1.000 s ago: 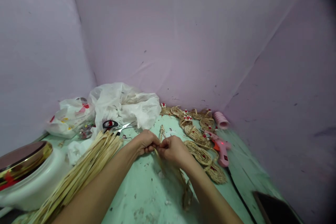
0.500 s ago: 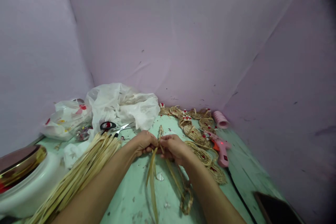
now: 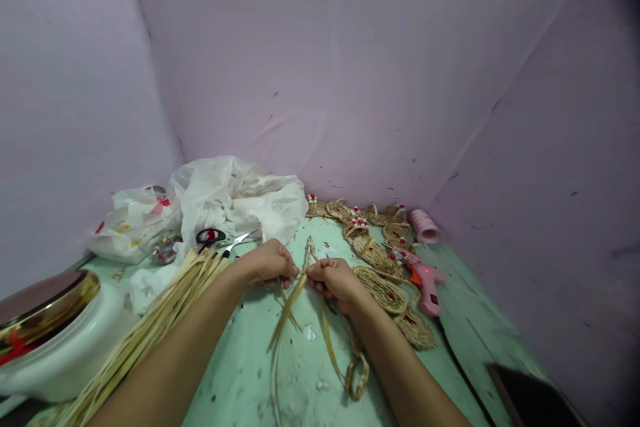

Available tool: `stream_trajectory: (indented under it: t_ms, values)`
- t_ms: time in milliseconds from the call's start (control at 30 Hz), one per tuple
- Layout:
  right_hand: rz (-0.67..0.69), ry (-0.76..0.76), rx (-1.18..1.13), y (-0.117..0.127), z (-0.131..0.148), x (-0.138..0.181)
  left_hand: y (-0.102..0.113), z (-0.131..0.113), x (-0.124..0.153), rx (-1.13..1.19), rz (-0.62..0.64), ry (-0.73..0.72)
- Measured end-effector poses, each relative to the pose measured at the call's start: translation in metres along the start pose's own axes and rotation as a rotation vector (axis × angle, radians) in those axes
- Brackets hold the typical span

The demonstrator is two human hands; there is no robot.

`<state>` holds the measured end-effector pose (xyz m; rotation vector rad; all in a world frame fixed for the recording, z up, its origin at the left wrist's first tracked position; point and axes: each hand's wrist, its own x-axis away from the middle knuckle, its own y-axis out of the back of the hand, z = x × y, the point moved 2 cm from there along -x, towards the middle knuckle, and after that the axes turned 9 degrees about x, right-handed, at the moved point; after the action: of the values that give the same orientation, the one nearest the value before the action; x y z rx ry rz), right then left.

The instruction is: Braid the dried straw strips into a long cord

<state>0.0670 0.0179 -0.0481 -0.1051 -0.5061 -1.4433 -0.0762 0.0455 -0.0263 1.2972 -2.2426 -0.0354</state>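
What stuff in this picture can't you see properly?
Head view: fingertips of the left hand and right hand, pinching the straw strips, hidden behind the hands' own knuckles.
Head view: the white tub, cut off by the left edge.
Head view: the dark thing at the bottom right, cut off and too dim to name.
Head view: small bits in the plastic bag, too blurred to tell.

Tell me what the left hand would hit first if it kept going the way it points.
Most likely the right hand, whose fingers face the left hand across the straw strands both pinch; depth unclear.
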Motion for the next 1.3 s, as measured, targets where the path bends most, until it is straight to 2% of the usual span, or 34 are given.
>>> stream_trajectory:
  t_ms: [167,300,467,600,800,967,1167,1300]
  values:
    - [0.029,0.008,-0.030,0.002,-0.002,-0.002,0.025,-0.009,0.015,-0.068,-0.020,-0.006]
    - [0.051,-0.001,-0.026,0.003,-0.001,-0.001,0.045,-0.020,0.029,-0.157,-0.190,-0.022]
    - [0.067,-0.028,-0.021,0.004,0.000,0.001,0.066,-0.021,0.037,-0.502,-0.355,0.006]
    - [0.072,-0.029,-0.021,0.003,0.000,0.000,0.055,-0.016,0.027,-0.636,-0.383,-0.007]
    - [0.082,-0.006,-0.054,0.004,-0.002,-0.003,0.024,-0.001,0.002,-0.768,-0.564,-0.014]
    - [0.080,0.017,-0.052,0.003,-0.003,-0.005,0.024,0.000,0.002,-0.732,-0.501,-0.074]
    - [0.077,0.042,-0.048,0.004,-0.009,-0.010,0.009,-0.012,0.011,-0.559,-0.216,-0.120]
    - [0.077,0.041,-0.032,0.004,-0.010,-0.010,0.002,-0.019,0.017,-0.466,-0.131,-0.094]
